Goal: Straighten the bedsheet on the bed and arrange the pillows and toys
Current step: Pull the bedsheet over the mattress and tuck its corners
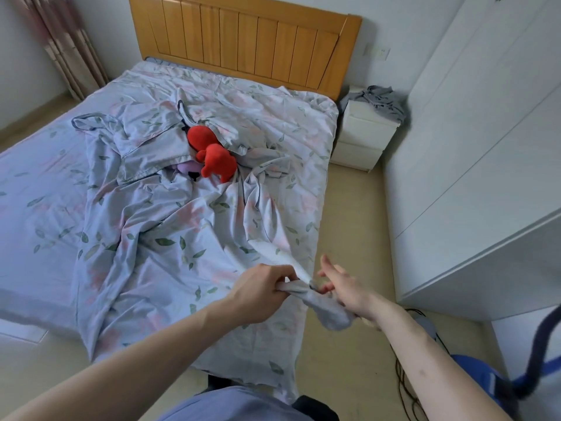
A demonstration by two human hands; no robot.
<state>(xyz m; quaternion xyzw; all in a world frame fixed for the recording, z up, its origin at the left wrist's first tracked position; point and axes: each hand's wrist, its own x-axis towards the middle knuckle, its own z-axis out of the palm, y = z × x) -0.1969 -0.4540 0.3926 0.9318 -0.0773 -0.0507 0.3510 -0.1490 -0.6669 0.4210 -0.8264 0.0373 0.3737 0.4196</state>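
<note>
Head view: no legible writing or brand shows anywhere. The left hand (261,287) grips a bunched corner of the floral bedsheet (170,232) at the bed's near right corner, fingers curled tight round the cloth. The right hand (343,287) lies just beside it, fingers mostly spread, the gathered cloth passing under its palm. The sheet lies rumpled across the bed (36,183). A red plush toy (212,156) lies mid-bed among the folds, a lilac toy (186,168) half hidden beside it.
</note>
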